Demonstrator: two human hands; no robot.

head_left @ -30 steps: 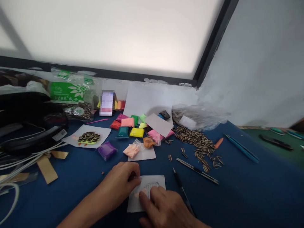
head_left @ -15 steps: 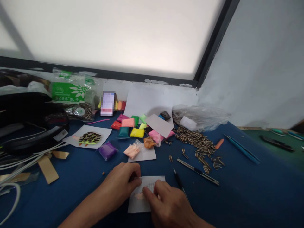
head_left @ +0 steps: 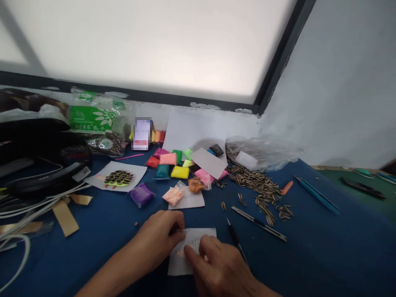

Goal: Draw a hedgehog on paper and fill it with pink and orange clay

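Note:
A small white sheet of paper [head_left: 179,266] with pencil lines lies in front of me. Flattened peach clay [head_left: 182,252] is stuck to its middle. My left hand [head_left: 159,233] pinches the sheet's upper left edge between thumb and curled fingers. Over the right part of the paper, my right hand [head_left: 219,262] is closed, its thumb tip touching beside the clay. Whatever its curled fingers may hold is mostly hidden. Just beyond the paper, an opened packet of peach clay [head_left: 173,196] and an orange clay packet [head_left: 195,185] rest on another white sheet [head_left: 192,201].
A pen [head_left: 235,237] and a utility knife [head_left: 260,224] lie right of the paper, near loose sunflower seeds [head_left: 253,181] and blue tweezers [head_left: 317,196]. At left are a seed-covered picture [head_left: 119,178], a purple clay packet [head_left: 141,194] and white cables [head_left: 23,225]. A phone [head_left: 142,134] stands behind.
My right thumb has shifted slightly left over the clay. My left hand stays at the paper's edge. The whole view has moved a little.

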